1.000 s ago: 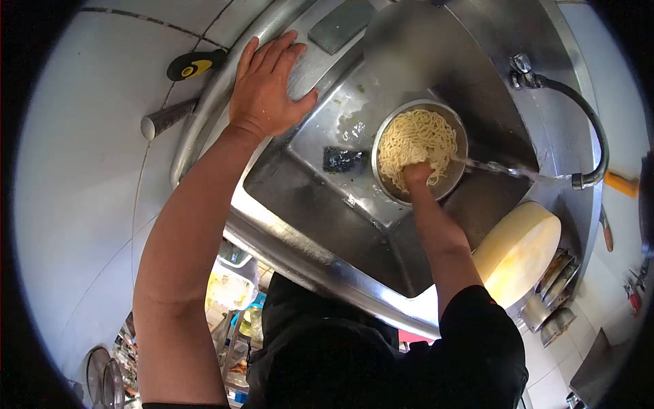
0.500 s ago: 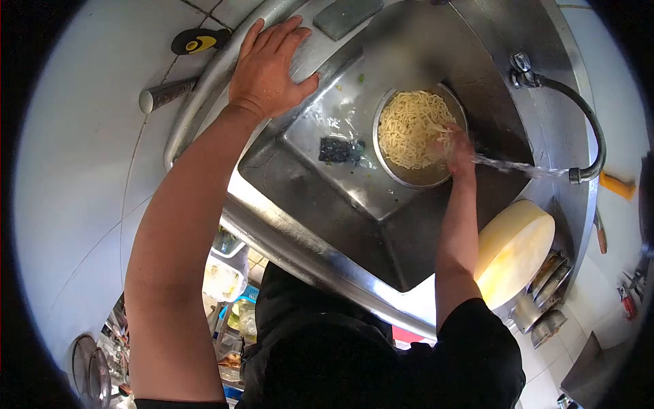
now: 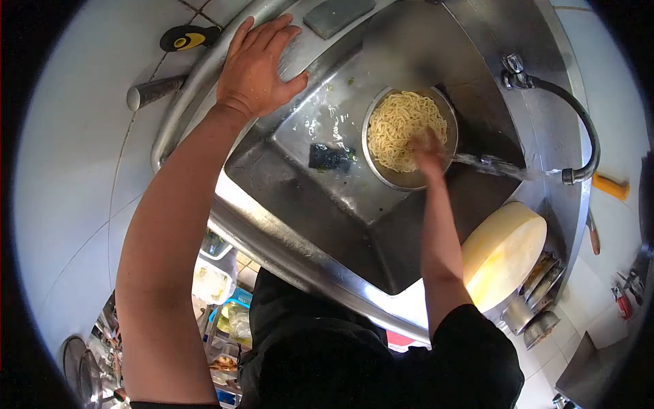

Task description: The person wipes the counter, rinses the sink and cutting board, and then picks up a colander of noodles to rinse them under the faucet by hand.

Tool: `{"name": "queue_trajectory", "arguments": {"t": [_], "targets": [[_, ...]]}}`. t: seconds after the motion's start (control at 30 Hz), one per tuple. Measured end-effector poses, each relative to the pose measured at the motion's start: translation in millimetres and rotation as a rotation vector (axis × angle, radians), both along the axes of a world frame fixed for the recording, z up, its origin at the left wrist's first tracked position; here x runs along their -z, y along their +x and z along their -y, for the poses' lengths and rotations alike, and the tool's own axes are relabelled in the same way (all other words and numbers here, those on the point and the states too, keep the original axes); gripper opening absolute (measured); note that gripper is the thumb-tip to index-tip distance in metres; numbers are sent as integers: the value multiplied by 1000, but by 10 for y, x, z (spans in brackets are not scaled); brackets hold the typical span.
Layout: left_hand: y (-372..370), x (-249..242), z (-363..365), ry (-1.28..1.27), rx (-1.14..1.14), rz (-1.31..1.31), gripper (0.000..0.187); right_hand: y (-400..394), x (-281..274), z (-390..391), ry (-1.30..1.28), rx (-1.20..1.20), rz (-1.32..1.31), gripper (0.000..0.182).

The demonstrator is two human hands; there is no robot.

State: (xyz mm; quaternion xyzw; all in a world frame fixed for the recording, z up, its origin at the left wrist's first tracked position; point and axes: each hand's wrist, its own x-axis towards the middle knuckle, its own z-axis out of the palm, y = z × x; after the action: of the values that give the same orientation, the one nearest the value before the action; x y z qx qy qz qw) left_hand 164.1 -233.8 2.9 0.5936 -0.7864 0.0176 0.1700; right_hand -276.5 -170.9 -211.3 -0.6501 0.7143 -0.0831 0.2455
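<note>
My left hand (image 3: 257, 68) lies with fingers spread on the metal rim of the sink (image 3: 293, 198). Inside the sink sits a round metal bowl (image 3: 402, 181) of pale yellow noodles (image 3: 398, 123). My right hand (image 3: 428, 153) is in the bowl, over the right part of the noodles. Motion smears its fingers, and whether they grip any strands does not show. A stream of water (image 3: 494, 165) runs from the curved faucet (image 3: 591, 126) toward the bowl's right side. On the sink floor, left of the bowl, rests a dark, shiny rectangular piece (image 3: 330, 157).
A grey-green rectangular block (image 3: 338, 16) lies on the rim beyond my left hand. At the right, a thick round cutting board (image 3: 507, 255) leans by the sink, with metal pans (image 3: 539, 327) behind it. A blurred patch covers the sink's far part.
My right hand has moved left over the noodles from the bowl's right edge, where strands hung at its fingers. The left hand stays on the rim. The whole view has shifted slightly.
</note>
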Motion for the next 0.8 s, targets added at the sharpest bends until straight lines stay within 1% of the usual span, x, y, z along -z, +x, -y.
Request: {"name": "queue_trajectory", "arguments": {"t": [0.03,0.07,0.1,0.13,0.17,0.23,0.27,0.33,0.37,0.4,0.43,0.47,0.5,0.53,0.57,0.63,0.67,0.7,0.77,0.8], "targets": [[-1,0,-1,4,-6,10,60,368,1,-119,-135,-110,-221,70],[-6,-3,1,8,-13,21,60,668,-174,-139,-138,-106,-218,70],[-14,-13,7,6,-12,28,60,973,-458,-108,103,-131,-345,76],[-21,-23,10,16,-18,20,61,1128,-586,-80,347,-158,-466,83],[-23,-24,2,30,-21,14,61,1082,-483,-41,351,-156,-454,83],[-15,-20,11,31,-11,29,62,797,-133,135,594,-128,-467,84],[-13,-18,6,34,-7,31,62,666,42,113,597,-126,-459,84],[-10,-14,11,30,-12,53,63,376,472,82,303,32,-361,78],[-11,-15,7,31,-25,65,63,123,802,96,300,30,-365,78],[-2,-18,5,29,-29,58,63,-158,1159,133,237,134,-52,72],[-1,-25,-1,48,-25,42,64,-320,1300,148,172,236,259,67],[1,-37,-1,64,-24,27,65,-314,1065,203,168,231,251,67],[4,-46,9,57,-32,22,65,-258,675,296,400,510,455,64],[5,-45,8,60,-30,14,65,-216,431,322,638,790,658,61],[3,-43,-1,68,-25,7,65,-303,429,256,639,785,654,61],[5,-43,-1,70,-33,15,66,-400,384,161,242,378,765,59],[-4,-39,-8,76,-30,25,66,-386,435,157,105,222,458,62],[-5,-31,-16,83,-15,28,66,-51,159,199,-28,70,148,65],[-1,-19,7,38,-17,50,63,615,-69,196,-173,-82,-409,70],[-14,-19,18,36,-3,52,63,892,-225,149,-80,-111,-389,73]]}}
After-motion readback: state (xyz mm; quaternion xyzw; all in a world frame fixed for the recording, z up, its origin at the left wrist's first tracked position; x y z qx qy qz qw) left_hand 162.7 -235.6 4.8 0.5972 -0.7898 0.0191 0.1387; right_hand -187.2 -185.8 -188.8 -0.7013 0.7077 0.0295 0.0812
